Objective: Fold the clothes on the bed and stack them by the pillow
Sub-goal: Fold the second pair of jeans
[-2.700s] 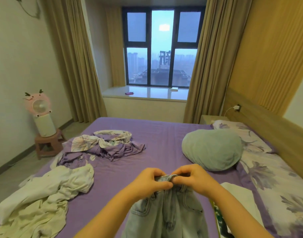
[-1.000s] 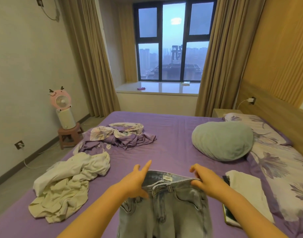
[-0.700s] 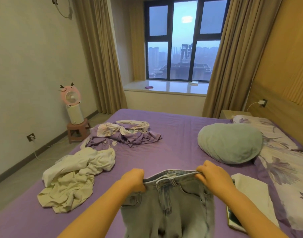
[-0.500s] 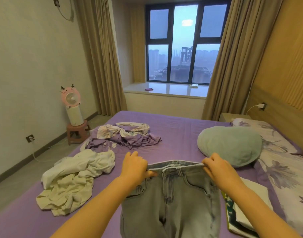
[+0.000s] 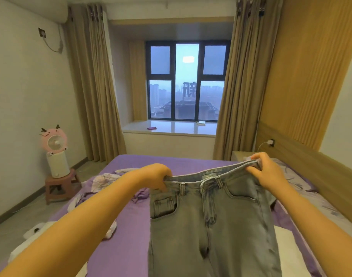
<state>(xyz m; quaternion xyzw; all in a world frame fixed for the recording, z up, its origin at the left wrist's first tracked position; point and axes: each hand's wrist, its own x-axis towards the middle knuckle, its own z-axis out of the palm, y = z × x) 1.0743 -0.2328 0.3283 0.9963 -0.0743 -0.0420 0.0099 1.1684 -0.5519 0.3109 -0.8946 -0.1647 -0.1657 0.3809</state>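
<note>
Above the purple bed (image 5: pixel 131 216), left hand (image 5: pixel 156 175) and right hand (image 5: pixel 268 171) grip the faded blue-grey denim jeans (image 5: pixel 209 222) at the waistband ends, fingers apparently curled over it.

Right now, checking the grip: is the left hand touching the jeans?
Touching. The head view shows the left hand gripping the jeans at the waistband.

Light grey-blue jeans (image 5: pixel 209 222), held up by the waistband, front facing, legs hanging down over the purple bed (image 5: pixel 131 222). Crumpled purple floral garment (image 5: pixel 105 179) farther back on the bed. Rumpled white clothes (image 5: pixel 31 234) near the bed's left edge.
</note>
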